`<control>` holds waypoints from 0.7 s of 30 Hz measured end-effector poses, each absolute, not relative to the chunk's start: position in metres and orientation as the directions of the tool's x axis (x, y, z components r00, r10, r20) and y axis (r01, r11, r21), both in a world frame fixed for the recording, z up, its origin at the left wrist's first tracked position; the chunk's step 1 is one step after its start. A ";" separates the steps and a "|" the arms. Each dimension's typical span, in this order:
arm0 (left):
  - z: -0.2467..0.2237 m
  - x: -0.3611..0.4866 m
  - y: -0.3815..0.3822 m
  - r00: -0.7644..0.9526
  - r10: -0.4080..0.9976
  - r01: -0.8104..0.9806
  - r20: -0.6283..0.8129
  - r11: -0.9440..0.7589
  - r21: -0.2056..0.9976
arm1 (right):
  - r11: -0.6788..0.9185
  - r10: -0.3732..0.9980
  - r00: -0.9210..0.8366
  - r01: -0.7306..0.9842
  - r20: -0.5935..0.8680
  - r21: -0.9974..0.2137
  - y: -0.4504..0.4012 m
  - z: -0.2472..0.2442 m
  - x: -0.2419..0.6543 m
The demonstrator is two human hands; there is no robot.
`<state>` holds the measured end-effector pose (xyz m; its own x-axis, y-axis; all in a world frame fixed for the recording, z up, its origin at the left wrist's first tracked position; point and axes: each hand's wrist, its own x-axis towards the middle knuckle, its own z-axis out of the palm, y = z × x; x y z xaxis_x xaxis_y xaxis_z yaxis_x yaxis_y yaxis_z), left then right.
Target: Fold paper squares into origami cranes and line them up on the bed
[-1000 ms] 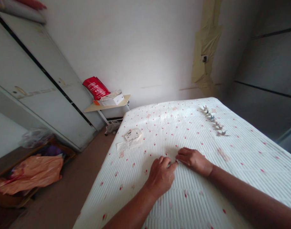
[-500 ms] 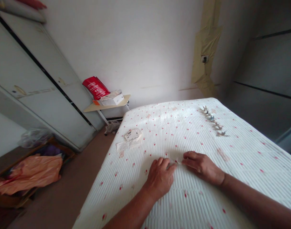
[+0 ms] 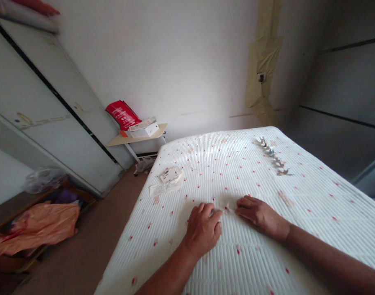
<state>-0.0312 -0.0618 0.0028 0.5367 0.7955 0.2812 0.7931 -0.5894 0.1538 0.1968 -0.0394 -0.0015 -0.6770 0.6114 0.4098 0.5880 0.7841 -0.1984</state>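
A small pale folded-paper bird (image 3: 227,208) stands on the white quilted bed cover, between my two hands. My left hand (image 3: 203,229) rests just left of it, palm down, thumb and forefinger apart with nothing visible between them. On the other side, my right hand (image 3: 261,216) lies with bent fingers pointing at the bird; a narrow gap seems to separate them from it. Its lower fingers are partly hidden. Farther off to the right, a row of several folded-paper birds (image 3: 278,163) runs away from me along the bed.
Printed paper pieces (image 3: 171,175) lie at the left of the bed (image 3: 236,266). Behind is a small table (image 3: 116,140) with a red bag (image 3: 123,114) and a white box (image 3: 146,130). A cabinet (image 3: 52,135) and an orange plastic bag (image 3: 43,223) are at left.
My left hand has drawn slightly left, away from the paper bird, showing more of it. My right hand stays almost where it was. The view has shifted slightly.
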 end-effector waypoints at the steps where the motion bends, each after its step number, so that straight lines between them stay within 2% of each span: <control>1: 0.002 -0.033 -0.062 0.534 0.796 0.793 0.285 -0.589 0.158 | 0.784 0.612 -0.675 0.587 0.412 -0.203 -0.040 -0.002 0.197; 11: 0.000 -0.037 -0.063 0.524 0.802 0.785 0.287 -0.585 0.204 | 0.789 0.606 -0.651 0.567 0.457 -0.237 -0.040 -0.001 0.199; 21: 0.001 -0.036 -0.065 0.534 0.795 0.781 0.288 -0.594 0.192 | 0.756 0.648 -0.639 0.608 0.414 -0.244 -0.044 -0.001 0.203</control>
<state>-0.0359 -0.0646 0.0006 0.5343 0.7949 0.2877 0.7810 -0.5944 0.1919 0.2029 -0.0439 -0.0008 -0.6393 0.6478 0.4143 0.6077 0.7558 -0.2439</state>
